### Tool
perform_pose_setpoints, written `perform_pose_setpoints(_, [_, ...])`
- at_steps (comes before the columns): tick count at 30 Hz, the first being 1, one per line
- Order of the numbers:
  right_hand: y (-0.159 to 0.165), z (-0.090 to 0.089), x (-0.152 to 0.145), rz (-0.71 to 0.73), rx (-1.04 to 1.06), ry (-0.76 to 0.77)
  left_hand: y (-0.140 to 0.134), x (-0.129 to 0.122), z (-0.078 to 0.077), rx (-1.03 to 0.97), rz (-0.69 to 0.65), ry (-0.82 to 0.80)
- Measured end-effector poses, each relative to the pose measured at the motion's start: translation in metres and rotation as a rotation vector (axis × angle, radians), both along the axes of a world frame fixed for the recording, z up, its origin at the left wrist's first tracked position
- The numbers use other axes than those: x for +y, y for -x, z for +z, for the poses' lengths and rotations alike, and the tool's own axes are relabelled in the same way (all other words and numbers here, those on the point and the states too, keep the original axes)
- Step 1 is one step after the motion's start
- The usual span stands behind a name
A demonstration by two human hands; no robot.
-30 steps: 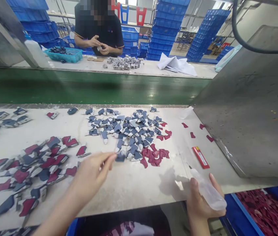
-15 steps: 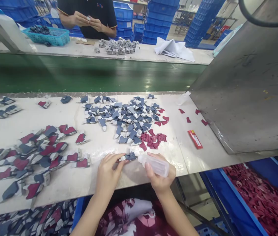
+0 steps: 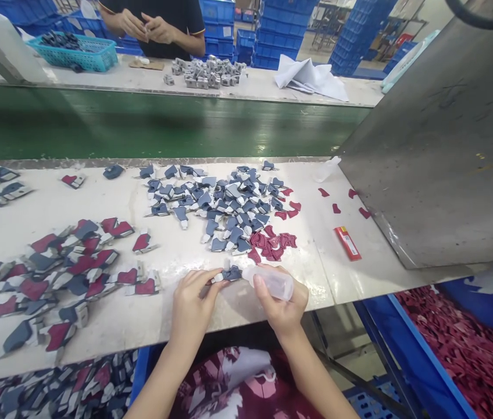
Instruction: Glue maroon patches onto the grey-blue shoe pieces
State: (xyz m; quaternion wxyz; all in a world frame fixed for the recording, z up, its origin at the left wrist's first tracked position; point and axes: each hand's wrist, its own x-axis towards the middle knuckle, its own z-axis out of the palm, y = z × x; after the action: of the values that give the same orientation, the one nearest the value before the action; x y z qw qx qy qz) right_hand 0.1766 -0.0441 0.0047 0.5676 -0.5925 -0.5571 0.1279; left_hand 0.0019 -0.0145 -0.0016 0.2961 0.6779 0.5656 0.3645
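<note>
Between the fingers of my left hand (image 3: 195,299) is a small blue-and-white plastic part (image 3: 230,273), held just above the table. My right hand (image 3: 286,302) grips a translucent squeeze bottle (image 3: 272,283), tilted so its nozzle end meets or nearly meets the part; I cannot tell if they touch. Just beyond my hands lies a heap of blue-and-white parts (image 3: 233,201), with a small pile of dark red flat pieces (image 3: 272,241) at its near right edge. To the left are several parts with red pieces on them (image 3: 85,262).
A red packet (image 3: 347,243) and a clear cap-like item (image 3: 327,169) lie to the right, beside a slanted metal panel (image 3: 442,145). Blue bins of red pieces (image 3: 460,343) and of parts (image 3: 93,384) stand below. Across the green belt (image 3: 163,125), a co-worker's hands (image 3: 148,28) handle something small.
My right hand and the bottle have shifted slightly left and up, and the bottle lies a little flatter. The part in my left hand has turned slightly. The view has moved a little.
</note>
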Motion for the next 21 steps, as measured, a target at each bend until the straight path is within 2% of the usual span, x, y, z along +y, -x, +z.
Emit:
perform_pose_setpoints(5, [0.0008,0.0003,0.0006,-0.012,0.028,-0.001,0.0004,0.0009,-0.0053,-0.004,-0.005,-0.054])
perform_pose_setpoints(21, [0.0011,0.0003,0.0011,-0.057,0.038,-0.003,0.0002,0.0009,-0.0039,0.013,-0.012,-0.081])
